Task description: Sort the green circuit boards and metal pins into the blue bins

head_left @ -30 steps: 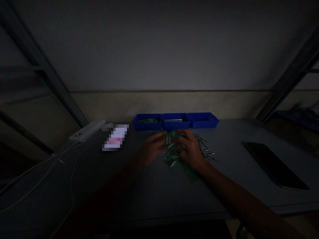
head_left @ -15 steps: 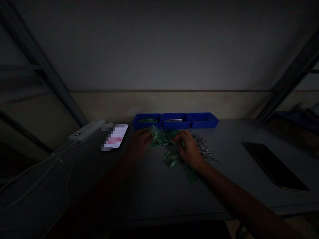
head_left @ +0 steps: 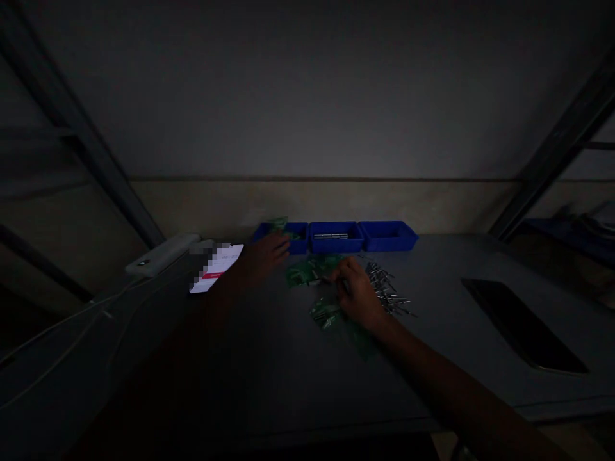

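Note:
My left hand (head_left: 263,255) reaches to the front of the left blue bin (head_left: 301,244), its fingers stretched out and apparently holding nothing. A small green plastic bag (head_left: 278,223) shows just beyond those fingers, at the bin's back rim. With fingertips pinched together, my right hand (head_left: 356,289) is over green plastic bags (head_left: 298,274) on the table; what it grips is too dark to make out. A clear green bag of metal pins (head_left: 325,316) lies just left of its wrist. Loose slim metal pins (head_left: 391,299) are heaped to its right.
The middle blue bin (head_left: 336,245) holds metal rods; a right blue bin (head_left: 390,244) adjoins it. A lit phone (head_left: 218,267) lies at left, near a white box-like device (head_left: 161,256) and cables. A dark flat tablet-like object (head_left: 526,326) lies on the right.
My left hand has moved from over the green bags up and left to the left bin; the small bag it held is now at the bin. My right hand has stayed nearly in place.

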{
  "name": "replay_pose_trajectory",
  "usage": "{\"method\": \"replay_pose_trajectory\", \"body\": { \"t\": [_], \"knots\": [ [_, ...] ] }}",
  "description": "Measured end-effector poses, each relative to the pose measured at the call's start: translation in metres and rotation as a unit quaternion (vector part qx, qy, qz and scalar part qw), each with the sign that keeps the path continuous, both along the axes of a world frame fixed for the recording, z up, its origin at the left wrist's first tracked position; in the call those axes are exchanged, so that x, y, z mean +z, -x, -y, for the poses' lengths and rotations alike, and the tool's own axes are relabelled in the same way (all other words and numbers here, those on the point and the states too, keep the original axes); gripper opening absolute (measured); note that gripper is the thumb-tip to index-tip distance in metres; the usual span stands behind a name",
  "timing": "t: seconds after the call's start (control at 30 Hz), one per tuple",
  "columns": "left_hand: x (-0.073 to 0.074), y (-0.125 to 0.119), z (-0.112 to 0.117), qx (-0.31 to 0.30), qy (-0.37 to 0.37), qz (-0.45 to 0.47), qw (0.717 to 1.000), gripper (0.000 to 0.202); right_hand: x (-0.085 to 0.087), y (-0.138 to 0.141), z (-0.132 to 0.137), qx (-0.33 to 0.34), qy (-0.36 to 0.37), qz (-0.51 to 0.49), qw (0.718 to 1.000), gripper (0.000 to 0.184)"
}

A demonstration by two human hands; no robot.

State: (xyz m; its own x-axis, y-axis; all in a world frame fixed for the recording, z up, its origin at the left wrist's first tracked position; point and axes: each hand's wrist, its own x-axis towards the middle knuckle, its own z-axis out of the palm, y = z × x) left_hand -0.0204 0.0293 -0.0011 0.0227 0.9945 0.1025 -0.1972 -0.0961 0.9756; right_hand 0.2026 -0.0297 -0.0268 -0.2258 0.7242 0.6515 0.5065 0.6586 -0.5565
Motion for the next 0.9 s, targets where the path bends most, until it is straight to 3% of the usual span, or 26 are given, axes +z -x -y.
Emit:
{"method": "replay_pose_trajectory", "body": {
  "t": [0.03, 0.07, 0.13, 0.23, 0.4, 0.6, 0.9],
  "knots": [
    [-0.006, -0.004, 0.004, -0.015, 0.011, -0.027, 0.999, 0.036, 0.000, -0.001, -0.001, -0.005, 0.001, -0.001, 1.000, 0.027],
    [-0.012, -0.009, 0.010, -0.015, 0.004, -0.113, 0.993, 0.039, 0.001, -0.001, -0.001, -0.009, 0.001, -0.002, 1.000, 0.027],
    [-0.024, -0.021, 0.023, -0.002, -0.046, -0.281, 0.959, 0.045, 0.001, -0.003, -0.002, -0.013, -0.001, -0.005, 1.000, 0.027],
    [-0.030, -0.037, 0.038, 0.012, -0.157, -0.397, 0.904, 0.035, 0.002, -0.003, -0.002, -0.017, 0.000, -0.005, 1.000, 0.025],
    [-0.024, -0.044, 0.045, 0.012, -0.252, -0.466, 0.848, 0.022, 0.002, -0.002, -0.001, -0.008, 0.007, 0.006, 1.000, 0.022],
    [-0.025, -0.046, 0.049, -0.027, -0.296, -0.483, 0.824, 0.017, 0.000, -0.003, -0.003, -0.008, 0.002, 0.013, 1.000, 0.022],
    [-0.017, -0.053, 0.063, -0.072, -0.244, -0.535, 0.806, 0.028, 0.006, -0.006, -0.001, -0.002, 0.003, 0.039, 0.999, 0.017]
  ]
}}
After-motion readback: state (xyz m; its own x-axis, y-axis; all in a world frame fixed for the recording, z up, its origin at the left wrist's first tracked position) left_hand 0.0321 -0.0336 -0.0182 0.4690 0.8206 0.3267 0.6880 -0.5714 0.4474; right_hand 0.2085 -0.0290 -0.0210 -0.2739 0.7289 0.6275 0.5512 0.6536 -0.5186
